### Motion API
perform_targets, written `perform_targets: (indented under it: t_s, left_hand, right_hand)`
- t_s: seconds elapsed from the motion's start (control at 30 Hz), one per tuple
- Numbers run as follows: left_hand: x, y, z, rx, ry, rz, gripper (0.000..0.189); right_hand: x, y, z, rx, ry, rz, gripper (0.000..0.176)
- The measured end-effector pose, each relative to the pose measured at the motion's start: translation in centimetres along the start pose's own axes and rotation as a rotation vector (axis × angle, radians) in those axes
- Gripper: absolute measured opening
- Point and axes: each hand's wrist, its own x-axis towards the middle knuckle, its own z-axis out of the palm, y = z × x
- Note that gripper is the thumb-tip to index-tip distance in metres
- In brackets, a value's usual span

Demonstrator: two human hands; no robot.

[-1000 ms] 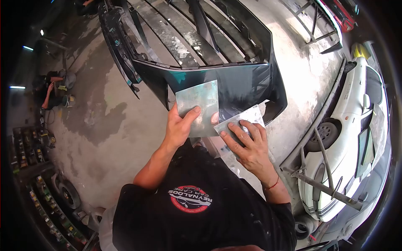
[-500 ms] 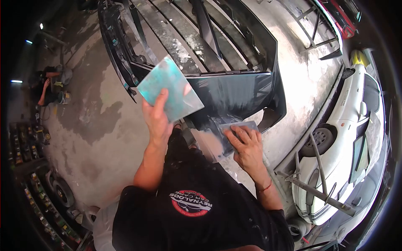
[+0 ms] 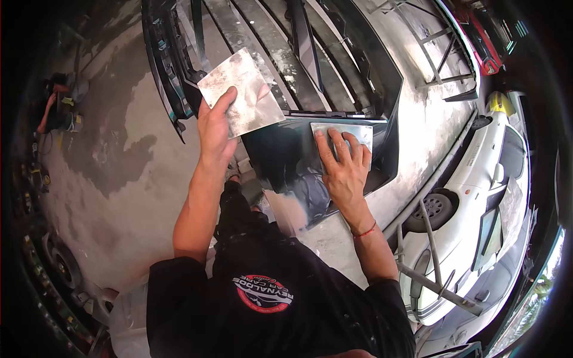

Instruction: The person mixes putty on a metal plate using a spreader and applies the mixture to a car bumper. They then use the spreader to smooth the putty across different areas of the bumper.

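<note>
My left hand [image 3: 216, 132] holds up a thin, shiny square plate [image 3: 250, 101] by its lower left side, thumb across its smudged face. The fingers behind it are hidden. My right hand [image 3: 345, 176] lies over a flat grey rectangular sheet [image 3: 320, 126], fingers spread along it and closed onto its face. That sheet lies against the dark car bumper [image 3: 271, 149], just below the bumper's upper edge. Lower on the bumper, toward my body, is a pale matte patch [image 3: 286, 212]. The plate in my left hand overlaps the bumper's left part in this view.
A slatted rack [image 3: 280, 65] is beyond the bumper. To the right, a white car [image 3: 471, 191] stands behind a metal frame [image 3: 439, 286]. Another person [image 3: 54, 104] crouches at the far left. A wheel [image 3: 61, 262] lies at lower left.
My right hand has moved up across the bumper with the grey sheet, away from my body. My left hand and its plate have shifted slightly up and left in view.
</note>
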Motion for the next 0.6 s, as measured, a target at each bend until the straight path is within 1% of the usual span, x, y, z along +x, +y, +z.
perform_targets:
  t_s: [0.17,0.27,0.43,0.47,0.53,0.6]
  left_hand:
    - [-0.3,-0.1,0.0,-0.020,0.009,0.002,0.038]
    - [0.3,-0.5,-0.5,-0.016,0.016,0.006,0.038]
    - [0.6,-0.8,-1.2,-0.010,-0.046,0.007,0.037]
    - [0.6,-0.9,-1.2,-0.009,-0.045,0.005,0.037]
    - [0.6,-0.9,-1.2,-0.012,-0.021,0.002,0.037]
    - [0.4,-0.8,-1.0,-0.006,-0.006,0.006,0.038]
  right_hand:
    - [0.5,0.3,0.4,0.003,-0.019,-0.031,0.067]
    - [0.6,0.6,0.9,-0.001,0.007,-0.047,0.067]
    - [0.4,0.9,1.4,0.017,-0.020,-0.049,0.062]
    - [-0.2,1.2,2.0,0.019,-0.022,-0.047,0.062]
    - [-2.4,1.9,3.9,0.005,0.030,-0.119,0.061]
    - [-5.0,2.4,5.9,-0.015,0.031,-0.128,0.061]
